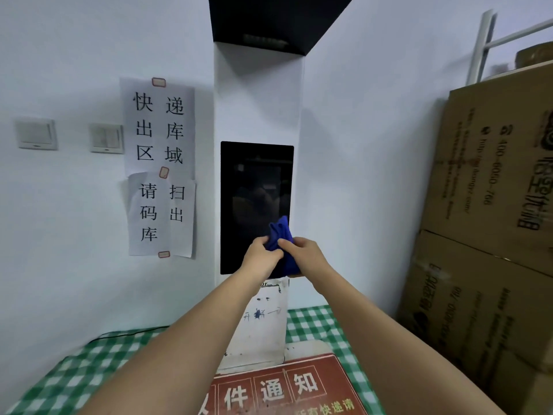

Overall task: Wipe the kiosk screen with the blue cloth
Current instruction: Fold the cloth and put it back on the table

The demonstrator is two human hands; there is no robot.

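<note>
While both hands meet in front of the lower right part of the screen, I see the blue cloth (281, 238) bunched between them. My left hand (261, 255) has its grip pinched onto the cloth's left side, fingers curled into the fabric. My right hand (302, 254) pinches the same cloth from the right, thumb on top, with more of the fabric hanging down under the palm. A peak of the cloth stands up above both grips, and its lower fold drops toward the screen's bottom edge. Whether the cloth touches the glass I cannot tell; it sits over the lower right corner of the dark kiosk screen (256, 187).

That screen is set upright in a white kiosk column (257, 100), topped by a black hood (275, 19). Below the screen the column's base is scuffed and marked. It stands on a bench under a green checked cloth (317, 324), with a red notice sign (287, 387) lying in front of it. On the wall to the left are two taped paper notices (160, 127) and two wall switches (37, 133). Stacked cardboard boxes (493, 175) fill the right side, just beside the bench.
</note>
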